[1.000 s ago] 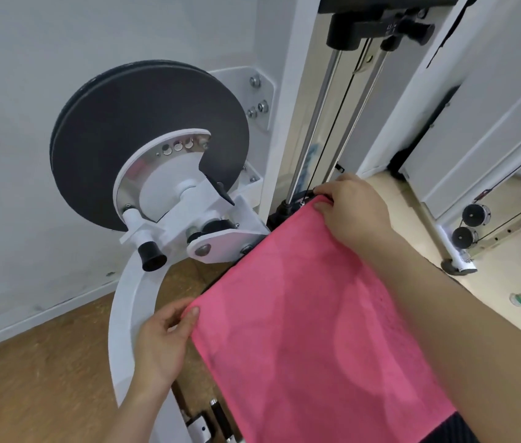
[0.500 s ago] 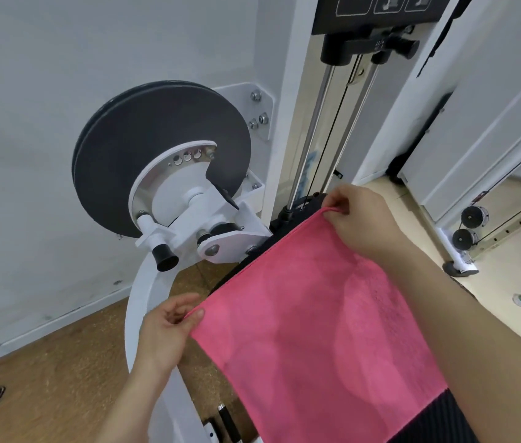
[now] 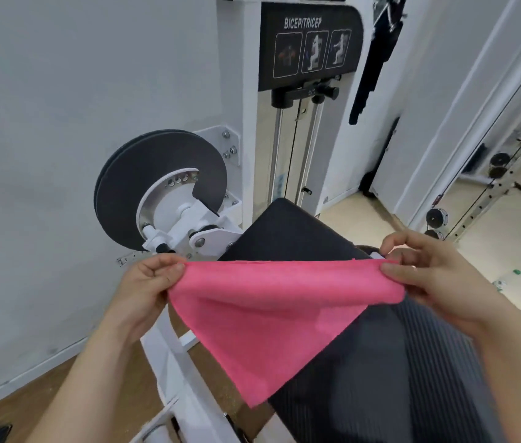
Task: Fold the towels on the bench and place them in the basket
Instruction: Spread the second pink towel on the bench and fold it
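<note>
Pink terry-cloth towel is held up in the air, stretched between both hands, top edge roughly level. Two layers show along that top edge (looks doubled over). The lower part hangs down to a single point at the bottom.

Left hand pinches the towel's upper left corner, thumb on top and fingers curled under. Right hand pinches the upper right corner, thumb and fingertips closed on the cloth, the other fingers bent above it.

The towel hangs in front of and over the black padded bench. Whether the cloth touches the pad I cannot tell. The pad's nearer section has a ribbed surface and runs under the right forearm.

Behind the bench is the white steel machine frame, carrying a black round disc on its left side. Higher up is a black placard reading "BICEP/TRICEP" with three small figure drawings, and chrome guide rods run down below it. Brown wooden floor at lower left, plain white wall behind.
</note>
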Demonstrator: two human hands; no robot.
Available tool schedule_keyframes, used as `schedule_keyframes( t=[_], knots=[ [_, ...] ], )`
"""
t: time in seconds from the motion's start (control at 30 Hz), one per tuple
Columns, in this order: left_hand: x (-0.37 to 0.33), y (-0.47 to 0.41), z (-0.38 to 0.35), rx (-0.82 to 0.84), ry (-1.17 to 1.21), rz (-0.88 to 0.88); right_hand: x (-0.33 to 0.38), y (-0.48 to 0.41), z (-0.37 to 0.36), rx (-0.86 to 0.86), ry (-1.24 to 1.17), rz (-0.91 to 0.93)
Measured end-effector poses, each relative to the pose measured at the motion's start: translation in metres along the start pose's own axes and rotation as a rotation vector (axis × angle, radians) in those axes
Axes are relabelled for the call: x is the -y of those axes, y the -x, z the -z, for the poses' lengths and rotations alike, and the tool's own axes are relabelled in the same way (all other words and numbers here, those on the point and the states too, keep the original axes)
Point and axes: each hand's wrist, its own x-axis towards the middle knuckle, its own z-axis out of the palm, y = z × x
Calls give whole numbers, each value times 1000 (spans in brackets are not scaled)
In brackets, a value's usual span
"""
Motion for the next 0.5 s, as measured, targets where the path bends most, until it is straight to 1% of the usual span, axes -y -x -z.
schedule_keyframes(
  t=[0.07,0.17,0.27,0.33,0.4,0.47,0.5],
  knots=[
    [-19,9,-14,7,1,-31,4,32,6,75,-152,-40],
    [-44,19,-33,39,-31,-79,9,75,8,182,-364,-51],
    [-66,25,-53,101,-60,-130,12,109,9,223,-516,-45],
    [-77,26,-68,177,-108,-180,10,124,14,202,-579,-47],
    [-82,21,-84,230,-205,-213,1,134,21,148,-599,-67],
    [-76,11,-101,228,-411,-241,-16,139,31,36,-485,-104],
    [-68,5,-110,228,-535,-245,-28,140,35,-43,-355,-128]
  ],
)
